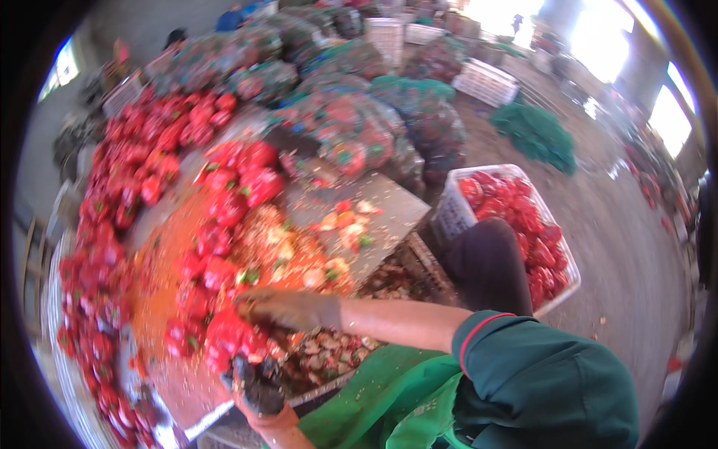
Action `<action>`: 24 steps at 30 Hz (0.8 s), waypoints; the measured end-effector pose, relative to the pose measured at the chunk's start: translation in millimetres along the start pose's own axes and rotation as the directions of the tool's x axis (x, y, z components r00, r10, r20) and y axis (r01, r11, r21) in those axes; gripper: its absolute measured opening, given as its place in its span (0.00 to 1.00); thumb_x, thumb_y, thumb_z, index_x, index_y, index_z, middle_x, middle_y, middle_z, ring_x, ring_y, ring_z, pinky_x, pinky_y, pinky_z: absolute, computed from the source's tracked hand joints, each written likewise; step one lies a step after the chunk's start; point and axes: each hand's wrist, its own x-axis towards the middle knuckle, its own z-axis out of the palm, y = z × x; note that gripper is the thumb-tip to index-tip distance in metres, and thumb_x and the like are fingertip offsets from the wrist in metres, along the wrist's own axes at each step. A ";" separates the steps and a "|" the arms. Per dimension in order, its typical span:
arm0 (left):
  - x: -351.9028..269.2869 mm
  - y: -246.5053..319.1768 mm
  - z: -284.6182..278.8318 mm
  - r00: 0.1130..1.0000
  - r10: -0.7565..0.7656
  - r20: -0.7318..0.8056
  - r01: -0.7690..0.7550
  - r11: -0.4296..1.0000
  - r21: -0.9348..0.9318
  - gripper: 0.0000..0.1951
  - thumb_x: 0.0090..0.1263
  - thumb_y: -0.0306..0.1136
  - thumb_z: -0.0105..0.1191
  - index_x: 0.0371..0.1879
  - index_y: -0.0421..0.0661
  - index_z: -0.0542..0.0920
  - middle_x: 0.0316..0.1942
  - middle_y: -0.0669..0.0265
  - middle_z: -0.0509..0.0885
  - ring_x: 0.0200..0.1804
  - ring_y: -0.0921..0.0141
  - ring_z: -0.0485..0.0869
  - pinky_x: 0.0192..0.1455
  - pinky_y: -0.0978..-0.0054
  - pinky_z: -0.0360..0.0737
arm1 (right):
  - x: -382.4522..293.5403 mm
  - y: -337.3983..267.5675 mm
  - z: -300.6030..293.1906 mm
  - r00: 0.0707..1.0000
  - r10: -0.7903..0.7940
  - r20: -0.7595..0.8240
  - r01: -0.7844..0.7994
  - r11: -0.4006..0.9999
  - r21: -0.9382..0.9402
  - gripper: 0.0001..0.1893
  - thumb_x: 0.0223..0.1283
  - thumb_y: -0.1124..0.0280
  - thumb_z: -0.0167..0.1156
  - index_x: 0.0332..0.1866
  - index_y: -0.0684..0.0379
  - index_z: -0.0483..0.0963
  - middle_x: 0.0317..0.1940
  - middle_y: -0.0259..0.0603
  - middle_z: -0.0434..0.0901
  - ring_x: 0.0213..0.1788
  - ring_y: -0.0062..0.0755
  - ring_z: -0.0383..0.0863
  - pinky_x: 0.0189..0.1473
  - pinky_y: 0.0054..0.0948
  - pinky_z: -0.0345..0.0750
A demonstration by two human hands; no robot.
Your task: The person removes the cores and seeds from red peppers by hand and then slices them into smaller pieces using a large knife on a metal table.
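Red bell peppers (230, 334) lie between my two gloved hands at the near edge of a metal work table (185, 387). My right hand (289, 308) rests against the upper side of these peppers, its fingers partly hidden. Below them, my left hand (258, 384) in a dark, stained glove touches the lower side of the peppers; its grip is not clear. More whole peppers (216, 241) form a row up the table, beside a wet heap of seeds and pepper scraps (275, 241). A cleaver-like blade with a wooden handle (320, 168) lies at the table's far side.
A bin of cores and scraps (325, 353) stands just before me. A white crate of red peppers (505, 224) is beside my knee. Mesh sacks full of peppers (348, 123) are piled beyond the table. A green net (533, 134) lies on the floor. A person in blue (229, 20) is far off.
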 end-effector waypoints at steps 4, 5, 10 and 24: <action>5.6 7.2 -12.9 0.981 -0.078 0.180 0.088 0.995 -0.047 0.08 0.70 0.42 0.57 0.31 0.54 0.77 0.19 0.74 0.72 0.25 0.77 0.69 0.27 0.79 0.65 | -4.0 -1.5 3.5 0.991 -0.128 0.036 0.131 0.986 -0.099 0.08 0.66 0.62 0.49 0.37 0.54 0.66 0.23 0.29 0.67 0.18 0.21 0.70 0.20 0.24 0.74; 14.9 1.1 -21.5 0.977 -0.119 0.178 0.130 0.990 -0.052 0.08 0.70 0.42 0.57 0.31 0.54 0.77 0.19 0.74 0.72 0.26 0.77 0.69 0.29 0.79 0.66 | -8.9 -8.7 3.6 0.993 -0.113 0.018 0.115 0.988 -0.106 0.08 0.67 0.62 0.49 0.35 0.55 0.66 0.24 0.29 0.67 0.20 0.20 0.70 0.23 0.23 0.74; 51.9 -48.2 -41.5 0.956 0.018 0.291 -0.108 0.949 0.296 0.12 0.71 0.36 0.56 0.49 0.47 0.75 0.39 0.65 0.78 0.39 0.72 0.76 0.41 0.72 0.75 | -7.6 4.6 -10.6 0.979 -0.125 -0.163 0.104 0.986 -0.128 0.13 0.70 0.55 0.50 0.41 0.54 0.70 0.23 0.27 0.68 0.23 0.18 0.69 0.24 0.24 0.72; 14.1 25.3 38.2 0.938 0.264 0.226 -0.324 0.428 0.844 0.14 0.67 0.32 0.60 0.49 0.42 0.79 0.29 0.56 0.84 0.30 0.64 0.83 0.39 0.67 0.78 | -8.7 -49.8 -31.9 0.948 -0.152 -0.278 0.221 0.947 0.235 0.13 0.71 0.55 0.53 0.49 0.53 0.73 0.31 0.32 0.78 0.22 0.18 0.74 0.20 0.25 0.74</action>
